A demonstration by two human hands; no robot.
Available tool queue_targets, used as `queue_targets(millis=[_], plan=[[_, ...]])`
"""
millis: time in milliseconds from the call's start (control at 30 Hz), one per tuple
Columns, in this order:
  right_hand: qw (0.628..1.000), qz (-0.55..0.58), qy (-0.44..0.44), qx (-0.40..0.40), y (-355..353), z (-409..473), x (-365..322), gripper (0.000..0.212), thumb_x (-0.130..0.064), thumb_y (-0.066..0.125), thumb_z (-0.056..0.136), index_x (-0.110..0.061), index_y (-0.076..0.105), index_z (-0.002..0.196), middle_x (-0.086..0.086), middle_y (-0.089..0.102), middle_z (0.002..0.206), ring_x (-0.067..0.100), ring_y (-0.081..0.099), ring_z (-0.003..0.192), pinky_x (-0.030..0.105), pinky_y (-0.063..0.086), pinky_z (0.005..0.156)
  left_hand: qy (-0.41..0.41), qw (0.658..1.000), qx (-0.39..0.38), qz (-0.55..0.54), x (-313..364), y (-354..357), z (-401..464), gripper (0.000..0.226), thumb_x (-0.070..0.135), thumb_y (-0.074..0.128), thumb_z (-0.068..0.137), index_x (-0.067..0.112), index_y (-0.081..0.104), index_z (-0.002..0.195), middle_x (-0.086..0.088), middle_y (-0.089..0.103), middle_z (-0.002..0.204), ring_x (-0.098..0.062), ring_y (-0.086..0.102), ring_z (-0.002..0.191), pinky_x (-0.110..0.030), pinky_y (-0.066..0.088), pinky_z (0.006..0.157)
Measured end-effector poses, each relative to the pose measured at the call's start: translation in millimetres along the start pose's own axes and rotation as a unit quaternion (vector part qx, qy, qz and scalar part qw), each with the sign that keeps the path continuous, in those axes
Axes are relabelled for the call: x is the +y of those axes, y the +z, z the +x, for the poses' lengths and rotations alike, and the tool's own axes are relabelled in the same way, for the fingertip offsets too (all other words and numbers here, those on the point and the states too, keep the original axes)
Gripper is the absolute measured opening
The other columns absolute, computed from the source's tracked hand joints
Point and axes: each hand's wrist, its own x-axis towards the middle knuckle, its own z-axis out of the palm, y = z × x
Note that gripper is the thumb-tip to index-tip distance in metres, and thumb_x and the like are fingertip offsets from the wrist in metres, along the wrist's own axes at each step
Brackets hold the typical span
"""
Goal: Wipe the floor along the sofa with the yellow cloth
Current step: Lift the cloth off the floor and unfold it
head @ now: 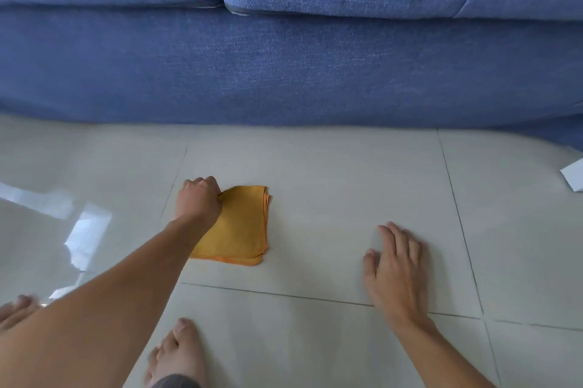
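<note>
Cloth: folded square yellow microfibre cloth, flat on glossy pale floor tiles.
Left hand: fingers curled, pinching its far-left corner.
Right hand: fingers spread, flat on tile, well right of cloth.
Far: blue woven-fabric sofa.

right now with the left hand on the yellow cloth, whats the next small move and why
Probably slide the yellow cloth forward toward the sofa. The left hand already grips its far left corner, the cloth lies folded flat on the floor, a bare strip of tile separates it from the sofa base, and the right hand rests flat on the tile.
</note>
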Motion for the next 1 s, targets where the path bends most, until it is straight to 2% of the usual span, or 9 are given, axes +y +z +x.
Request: queue_targets(millis=[167,300,400,467,600,800,867,933,1000], plan=[[0.993,0.047,-0.075,-0.074,-34,10,-51,0.057,-0.032,0.050,0.082,-0.007,0.060,0.132,0.013,0.066,0.132,0.037,0.060,0.121,0.052,0.048,0.106,0.022,0.999,0.000,-0.024,25,-19,-39,0.034,-0.002,0.045,0.090,0.015,0.064,0.113,-0.009,0.061,0.115,-0.031,0.062,0.100,-0.035,0.051,0.076],[0.977,0.088,-0.136,-0.142,-93,15,-92,0.067,-0.032,0.061,0.094,-0.018,0.033,0.153,0.002,0.043,0.158,0.026,0.040,0.143,0.039,0.034,0.118,0.073,0.997,0.002,-0.032,48,-57,-75,0.027,0.004,0.050,0.095,0.019,0.066,0.110,-0.004,0.062,0.109,-0.021,0.057,0.082,-0.029,0.051,0.072],[0.970,0.095,-0.161,-0.153,-137,16,-113,0.074,-0.032,0.066,0.094,-0.028,0.026,0.156,-0.003,0.037,0.161,0.024,0.037,0.145,0.039,0.034,0.118,0.121,0.992,-0.001,-0.032,68,-98,-98,0.028,0.002,0.051,0.092,0.021,0.066,0.106,-0.003,0.063,0.107,-0.021,0.055,0.083,-0.028,0.048,0.069],[0.970,0.098,-0.170,-0.142,-167,14,-121,0.067,-0.030,0.068,0.093,-0.030,0.037,0.151,-0.003,0.046,0.155,0.024,0.042,0.140,0.038,0.037,0.114,0.152,0.988,-0.003,-0.037,83,-129,-112,0.026,0.003,0.053,0.091,0.022,0.065,0.104,-0.003,0.063,0.106,-0.021,0.056,0.083,-0.028,0.046,0.067],[0.981,0.079,-0.132,-0.116,-230,11,-119,0.024,-0.023,0.058,0.097,-0.025,0.066,0.119,0.003,0.068,0.118,0.028,0.060,0.108,0.036,0.049,0.090,0.201,0.976,0.018,-0.075,114,-194,-145,0.023,0.004,0.054,0.084,0.025,0.062,0.083,-0.001,0.066,0.091,-0.023,0.060,0.080,-0.030,0.048,0.064],[0.987,0.136,-0.084,-0.028,-321,2,-87,0.016,-0.011,0.045,0.093,-0.019,0.056,0.102,0.007,0.067,0.095,0.031,0.059,0.085,0.037,0.049,0.071,0.259,0.955,0.052,-0.138,158,-273,-189,0.021,0.004,0.057,0.084,0.020,0.070,0.088,-0.001,0.069,0.091,-0.023,0.063,0.086,-0.032,0.051,0.072],[0.977,0.198,-0.076,-0.016,-349,-5,-75,0.010,-0.022,0.048,0.093,-0.022,0.055,0.100,0.002,0.068,0.094,0.027,0.064,0.085,0.041,0.056,0.072,0.286,0.945,0.050,-0.150,176,-292,-203,0.015,0.008,0.063,0.086,0.017,0.072,0.092,-0.003,0.070,0.091,-0.023,0.064,0.087,-0.032,0.053,0.074],[0.968,0.242,-0.072,-0.009,-376,-14,-61,0.017,-0.039,0.053,0.091,-0.026,0.057,0.102,-0.004,0.068,0.095,0.022,0.066,0.086,0.040,0.060,0.073,0.312,0.935,0.043,-0.163,194,-308,-219,0.008,0.014,0.068,0.087,0.015,0.073,0.094,-0.001,0.068,0.086,-0.021,0.061,0.084,-0.030,0.051,0.073],[0.969,0.237,-0.065,0.000,-399,-22,-44,0.018,-0.040,0.059,0.088,-0.027,0.060,0.099,-0.005,0.069,0.092,0.019,0.067,0.082,0.038,0.061,0.071,0.336,0.925,0.035,-0.175,212,-322,-235,0.009,0.018,0.071,0.087,0.014,0.073,0.095,-0.002,0.067,0.086,-0.019,0.060,0.084,-0.029,0.048,0.073]])
